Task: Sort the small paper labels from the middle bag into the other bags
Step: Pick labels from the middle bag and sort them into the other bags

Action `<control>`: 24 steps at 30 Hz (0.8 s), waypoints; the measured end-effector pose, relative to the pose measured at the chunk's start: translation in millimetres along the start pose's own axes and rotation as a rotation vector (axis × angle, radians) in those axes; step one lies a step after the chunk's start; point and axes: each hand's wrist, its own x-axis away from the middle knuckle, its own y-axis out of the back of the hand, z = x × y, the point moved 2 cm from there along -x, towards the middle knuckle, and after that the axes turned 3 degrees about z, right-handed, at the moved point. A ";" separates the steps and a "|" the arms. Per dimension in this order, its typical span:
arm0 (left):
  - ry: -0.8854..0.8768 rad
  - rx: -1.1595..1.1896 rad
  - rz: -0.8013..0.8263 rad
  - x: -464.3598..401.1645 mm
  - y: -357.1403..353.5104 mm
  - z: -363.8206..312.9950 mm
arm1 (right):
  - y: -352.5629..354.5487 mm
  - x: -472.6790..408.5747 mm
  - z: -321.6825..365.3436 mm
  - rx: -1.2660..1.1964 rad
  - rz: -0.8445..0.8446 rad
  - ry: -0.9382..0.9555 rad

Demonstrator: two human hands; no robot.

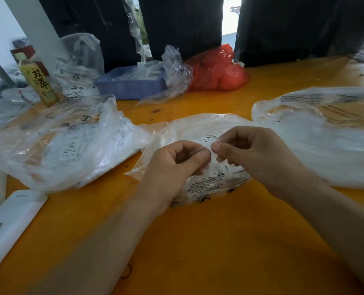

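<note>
— What's on the surface (pixel 198 241)?

— It's orange wood, with three clear bags in a row: left bag (pixel 55 143), middle bag (pixel 200 133), right bag (pixel 326 133). Farther back stand a blue tray (pixel 130 86), a red bag (pixel 217 71) and a tea bottle (pixel 38 79), with dark curtains (pixel 181 24) behind.

— And the hands?

— Both are over the middle bag, fingers curled. The left hand (pixel 176 165) and right hand (pixel 251 152) meet at the thumbs, pinching something small and white; I can't make it out. Paper labels (pixel 211 138) lie inside the bag.

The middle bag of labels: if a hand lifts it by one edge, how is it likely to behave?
The middle bag is thin, crinkled clear plastic, so it would probably sag and fold. Its loose paper labels would likely slide toward the low side. It looks light, and the film may be slippery.
</note>
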 end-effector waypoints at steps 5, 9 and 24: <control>-0.008 0.126 -0.065 -3.6 4.9 0.4 | 0.4 1.0 1.7 -0.003 -0.066 0.003; -0.013 0.083 -0.072 -3.8 5.7 1.5 | 1.8 3.0 3.4 0.003 -0.187 0.049; -0.147 -0.312 -0.057 0.0 3.1 -5.7 | -9.1 2.9 2.0 0.368 0.031 0.077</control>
